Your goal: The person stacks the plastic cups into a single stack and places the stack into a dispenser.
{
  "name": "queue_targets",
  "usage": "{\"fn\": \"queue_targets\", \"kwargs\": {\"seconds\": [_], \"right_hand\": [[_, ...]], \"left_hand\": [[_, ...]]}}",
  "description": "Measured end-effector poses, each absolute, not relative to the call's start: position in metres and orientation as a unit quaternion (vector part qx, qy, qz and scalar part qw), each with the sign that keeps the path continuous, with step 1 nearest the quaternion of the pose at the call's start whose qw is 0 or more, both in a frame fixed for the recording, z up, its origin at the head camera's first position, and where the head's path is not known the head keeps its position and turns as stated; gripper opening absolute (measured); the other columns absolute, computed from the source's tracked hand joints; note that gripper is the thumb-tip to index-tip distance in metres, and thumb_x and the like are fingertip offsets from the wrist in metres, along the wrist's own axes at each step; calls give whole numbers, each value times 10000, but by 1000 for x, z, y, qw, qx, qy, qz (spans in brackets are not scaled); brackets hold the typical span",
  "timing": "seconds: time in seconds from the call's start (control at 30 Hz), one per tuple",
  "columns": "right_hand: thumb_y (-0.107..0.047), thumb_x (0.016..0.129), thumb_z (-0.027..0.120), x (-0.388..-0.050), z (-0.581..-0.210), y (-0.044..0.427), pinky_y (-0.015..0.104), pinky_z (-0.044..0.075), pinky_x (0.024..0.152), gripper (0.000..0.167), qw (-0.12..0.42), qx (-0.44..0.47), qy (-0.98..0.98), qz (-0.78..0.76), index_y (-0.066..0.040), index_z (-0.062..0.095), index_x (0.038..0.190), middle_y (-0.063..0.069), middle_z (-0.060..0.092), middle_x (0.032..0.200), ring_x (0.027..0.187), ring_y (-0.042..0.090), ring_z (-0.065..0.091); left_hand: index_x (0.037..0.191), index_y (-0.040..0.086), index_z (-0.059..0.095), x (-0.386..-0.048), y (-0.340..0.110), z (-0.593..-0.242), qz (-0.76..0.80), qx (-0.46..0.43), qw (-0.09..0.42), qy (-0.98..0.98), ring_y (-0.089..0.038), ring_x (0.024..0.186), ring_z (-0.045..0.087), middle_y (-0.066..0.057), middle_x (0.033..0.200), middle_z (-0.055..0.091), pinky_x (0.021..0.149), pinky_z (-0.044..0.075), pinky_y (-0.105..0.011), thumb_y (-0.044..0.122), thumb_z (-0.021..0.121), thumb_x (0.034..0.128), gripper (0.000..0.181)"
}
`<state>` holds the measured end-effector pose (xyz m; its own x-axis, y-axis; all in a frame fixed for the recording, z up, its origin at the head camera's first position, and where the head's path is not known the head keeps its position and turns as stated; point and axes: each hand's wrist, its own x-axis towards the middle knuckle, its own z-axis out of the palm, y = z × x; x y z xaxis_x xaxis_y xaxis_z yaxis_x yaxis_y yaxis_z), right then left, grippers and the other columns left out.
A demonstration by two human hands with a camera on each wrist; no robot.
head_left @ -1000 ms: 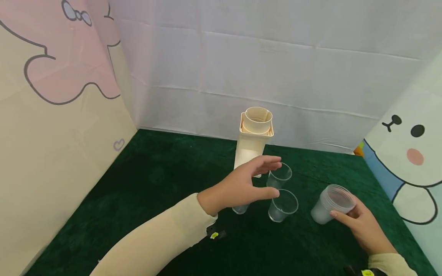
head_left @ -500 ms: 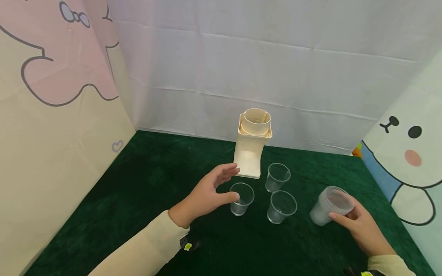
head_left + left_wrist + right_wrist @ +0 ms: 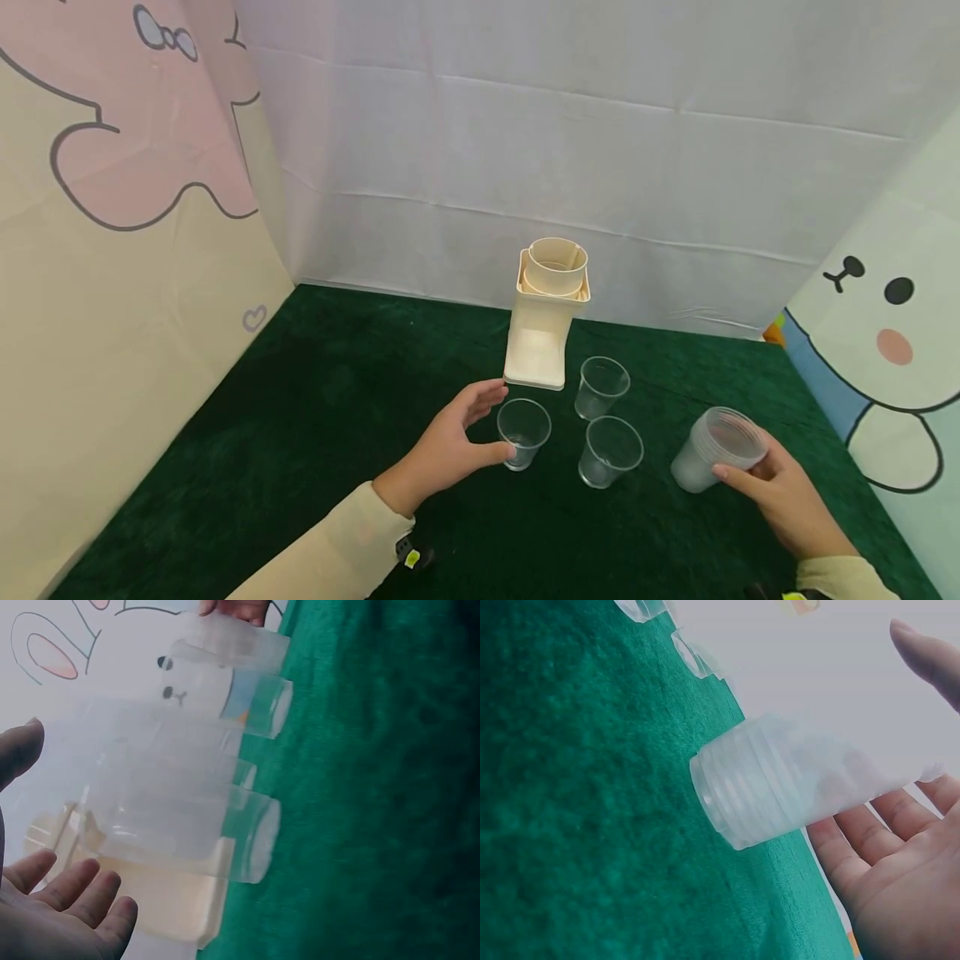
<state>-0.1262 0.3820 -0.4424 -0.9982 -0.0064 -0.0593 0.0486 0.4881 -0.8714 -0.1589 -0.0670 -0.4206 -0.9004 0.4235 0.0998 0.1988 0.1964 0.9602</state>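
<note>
My left hand (image 3: 450,454) is beside a clear plastic cup (image 3: 523,429), thumb and fingers spread apart. In the left wrist view, a gap shows between the fingers (image 3: 82,889) and the nearest cup (image 3: 259,836). Two more clear cups stand upright to the right, a rear cup (image 3: 602,387) and a front cup (image 3: 610,454). Farther right, my right hand (image 3: 791,496) holds a stack of nested plastic cups (image 3: 705,454), thumb on the near side. The right wrist view has the fingers (image 3: 847,847) against the stack's far side, its rim washed out.
A cream-coloured dispenser-like stand (image 3: 538,333) with a round tube on top (image 3: 557,267) stands behind the cups. Dark green cloth (image 3: 360,367) covers the table. A white curtain (image 3: 480,150) and printed side panels (image 3: 150,333) enclose it.
My left hand has moved left and down from above the right-hand cups to beside the left cup, uncovering the cups and stand. The right hand and its stack have stayed nearly still.
</note>
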Motion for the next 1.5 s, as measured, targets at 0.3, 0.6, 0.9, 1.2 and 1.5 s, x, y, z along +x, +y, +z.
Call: {"fn": "queue_targets", "kwargs": {"seconds": [0.3, 0.6, 0.9, 1.2, 1.5], "right_hand": [[-222, 1038, 658, -127, -442, 381, 168, 509, 828, 707, 17, -4, 853, -521, -89, 259, 1607, 18, 429, 1442, 1132, -65, 510], [-254, 1039, 658, -127, -443, 381, 169, 509, 820, 738, 24, 6, 856, -516, -90, 231, 1618, 82, 408, 1476, 1125, -64, 499], [-254, 1039, 657, -126, -444, 382, 163, 506, 818, 756, 24, 10, 858, -513, -75, 211, 1623, 99, 399, 1485, 1118, -81, 496], [-277, 1039, 656, -126, -444, 382, 167, 505, 821, 773, 28, 14, 859, -511, -75, 198, 1627, 130, 380, 1503, 1120, -76, 486], [-257, 1044, 649, -126, -443, 381, 169, 511, 819, 781, 40, 25, 853, -521, -49, 171, 1626, 170, 355, 1523, 1093, -105, 500]], "left_hand": [[1553, 172, 392, -158, -65, -436, 614, 186, 111, 759, -210, 1444, 417, -76, 1563, 461, 1200, 314, -459, 207, 837, 878, 809], [1570, 140, 362, -162, -56, -443, 621, 182, 124, 752, -220, 1445, 420, -97, 1569, 452, 1195, 325, -446, 188, 845, 875, 848], [1565, 191, 354, -170, -46, -450, 621, 172, 150, 750, -181, 1432, 428, -50, 1562, 464, 1202, 309, -442, 157, 860, 853, 874], [1496, 148, 422, -170, -42, -450, 619, 169, 138, 755, -201, 1397, 472, -54, 1492, 529, 1194, 326, -457, 189, 849, 872, 756], [1481, 129, 435, -168, -42, -445, 636, 161, 138, 742, -237, 1375, 495, -95, 1466, 544, 1195, 325, -465, 163, 845, 875, 733]]}}
